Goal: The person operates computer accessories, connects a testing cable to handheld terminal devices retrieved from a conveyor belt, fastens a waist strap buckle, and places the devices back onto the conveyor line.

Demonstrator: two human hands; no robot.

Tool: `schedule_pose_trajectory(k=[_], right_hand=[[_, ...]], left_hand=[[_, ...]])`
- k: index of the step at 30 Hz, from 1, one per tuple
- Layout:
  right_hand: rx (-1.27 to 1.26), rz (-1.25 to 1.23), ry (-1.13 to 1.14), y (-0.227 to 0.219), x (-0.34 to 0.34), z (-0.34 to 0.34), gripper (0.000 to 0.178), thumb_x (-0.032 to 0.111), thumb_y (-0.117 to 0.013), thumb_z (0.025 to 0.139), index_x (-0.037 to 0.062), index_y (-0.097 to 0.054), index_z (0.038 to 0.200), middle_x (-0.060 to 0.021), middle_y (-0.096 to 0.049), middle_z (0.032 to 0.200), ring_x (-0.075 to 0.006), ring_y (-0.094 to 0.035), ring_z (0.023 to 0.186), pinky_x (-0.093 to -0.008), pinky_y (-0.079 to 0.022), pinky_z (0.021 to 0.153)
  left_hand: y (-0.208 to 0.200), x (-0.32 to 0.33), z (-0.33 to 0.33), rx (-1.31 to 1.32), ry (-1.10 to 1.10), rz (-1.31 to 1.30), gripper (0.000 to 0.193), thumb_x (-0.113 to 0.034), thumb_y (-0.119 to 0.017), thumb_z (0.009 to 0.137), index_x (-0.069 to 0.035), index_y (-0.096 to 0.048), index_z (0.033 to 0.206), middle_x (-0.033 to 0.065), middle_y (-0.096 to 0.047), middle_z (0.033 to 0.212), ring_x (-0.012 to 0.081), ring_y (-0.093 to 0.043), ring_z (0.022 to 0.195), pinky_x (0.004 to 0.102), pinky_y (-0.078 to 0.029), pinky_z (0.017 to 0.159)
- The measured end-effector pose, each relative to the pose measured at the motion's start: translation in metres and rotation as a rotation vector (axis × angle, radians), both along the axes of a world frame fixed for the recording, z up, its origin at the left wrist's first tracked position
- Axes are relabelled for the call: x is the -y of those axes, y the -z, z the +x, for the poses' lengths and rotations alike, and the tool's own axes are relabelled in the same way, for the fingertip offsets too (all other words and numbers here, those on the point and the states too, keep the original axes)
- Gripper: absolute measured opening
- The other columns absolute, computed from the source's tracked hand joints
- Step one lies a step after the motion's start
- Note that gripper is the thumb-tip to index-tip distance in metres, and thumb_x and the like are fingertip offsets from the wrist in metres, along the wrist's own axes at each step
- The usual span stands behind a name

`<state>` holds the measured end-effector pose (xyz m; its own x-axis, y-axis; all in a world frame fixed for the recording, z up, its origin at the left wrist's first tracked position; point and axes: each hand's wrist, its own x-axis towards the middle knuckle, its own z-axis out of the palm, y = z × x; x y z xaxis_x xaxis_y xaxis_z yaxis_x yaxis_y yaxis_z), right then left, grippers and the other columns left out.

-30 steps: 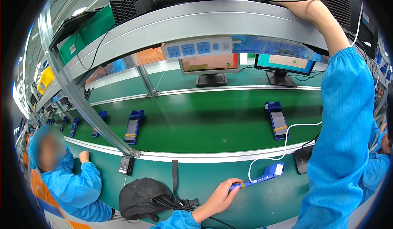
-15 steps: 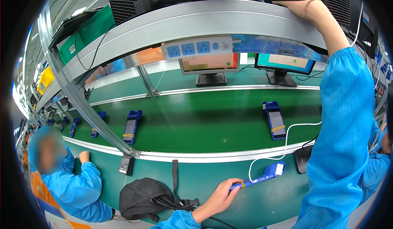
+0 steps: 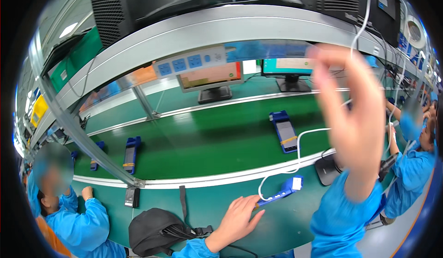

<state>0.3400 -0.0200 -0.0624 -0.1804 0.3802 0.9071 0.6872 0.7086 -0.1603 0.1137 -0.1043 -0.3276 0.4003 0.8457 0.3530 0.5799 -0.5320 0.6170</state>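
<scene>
Head view is showing me one blue handheld device (image 3: 281,193) lying on the green table (image 3: 295,225), its near end meeting the left hand (image 3: 237,223). That hand is reaching in from the lower edge, its fingers stretching over the device's end and its thumb spreading aside; whether it is gripping, I cannot tell. Farther right and higher, the right hand (image 3: 353,115) is hanging raised above its upright forearm, fingers loosely bending. Blur is keeping me from telling whether it is grasping anything.

One white cable (image 3: 299,145) is rising from the device and vanishing behind the right hand, which is also covering one edge of the right monitor (image 3: 286,69). The right arm is partly hiding one black box (image 3: 325,170).

Beyond the left hand, I am counting four more blue handhelds on the green belt (image 3: 207,140), the leftmost showing only partly. Above them, two monitors are standing behind one power strip (image 3: 189,62). Left of the left hand, one black bag (image 3: 152,230) is resting.
</scene>
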Motion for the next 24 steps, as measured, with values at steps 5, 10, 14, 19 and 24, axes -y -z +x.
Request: schedule_pose_trajectory(k=[5,10,14,19,24], right_hand=[[0.166,-0.789,-0.324,0.119,0.064,0.011,0.031,0.02,-0.087,0.089,-0.0001,-0.076,0.109,-0.015,-0.076,0.101,-0.0318,-0.074,0.091,-0.0409,-0.059,0.083],[0.122,-0.833,-0.332,0.211,0.055,0.015,0.02,0.016,-0.082,0.093,0.0031,-0.076,0.107,-0.0106,-0.076,0.103,-0.0327,-0.07,0.096,-0.0431,-0.058,0.085],[0.013,-0.711,-0.418,0.25,0.048,0.008,0.014,0.013,-0.08,0.094,0.0023,-0.076,0.102,-0.0108,-0.074,0.097,-0.0321,-0.068,0.09,-0.043,-0.057,0.082],[-0.084,-0.735,-0.495,0.272,0.039,0.006,0.008,0.008,-0.077,0.096,0.0008,-0.074,0.1,-0.0116,-0.071,0.093,-0.0291,-0.068,0.087,-0.0387,-0.057,0.078],[-0.88,-0.8,-0.714,0.274,0.046,-0.011,0.004,-0.003,-0.072,0.098,-0.0026,-0.07,0.096,-0.0089,-0.071,0.092,-0.0185,-0.071,0.083,-0.0308,-0.057,0.075]], left_hand=[[-0.011,-0.01,0.007,-0.262,0.064,-0.04,0.046,-0.026,-0.072,0.1,-0.001,-0.061,0.137,0.0174,-0.071,0.122,0.0358,-0.071,0.109,0.0468,-0.055,0.094],[-0.006,-0.019,0.021,-0.334,0.067,-0.08,0.038,-0.026,-0.069,0.102,-0.001,-0.063,0.131,0.018,-0.074,0.112,0.0376,-0.074,0.098,0.0497,-0.059,0.082],[0.001,-0.023,0.025,-0.407,0.051,-0.119,0.03,-0.025,-0.063,0.106,-0.001,-0.065,0.125,0.018,-0.076,0.104,0.0371,-0.075,0.088,0.0505,-0.061,0.072],[0.006,-0.024,0.024,-0.371,0.031,-0.072,0.03,-0.028,-0.058,0.109,-0.003,-0.069,0.12,0.0182,-0.077,0.097,0.0388,-0.075,0.083,0.0513,-0.06,0.067],[0.004,-0.023,0.026,-0.366,0.012,-0.068,0.027,-0.029,-0.064,0.107,-0.004,-0.068,0.116,0.0174,-0.077,0.1,0.0409,-0.074,0.085,0.053,-0.06,0.07]])
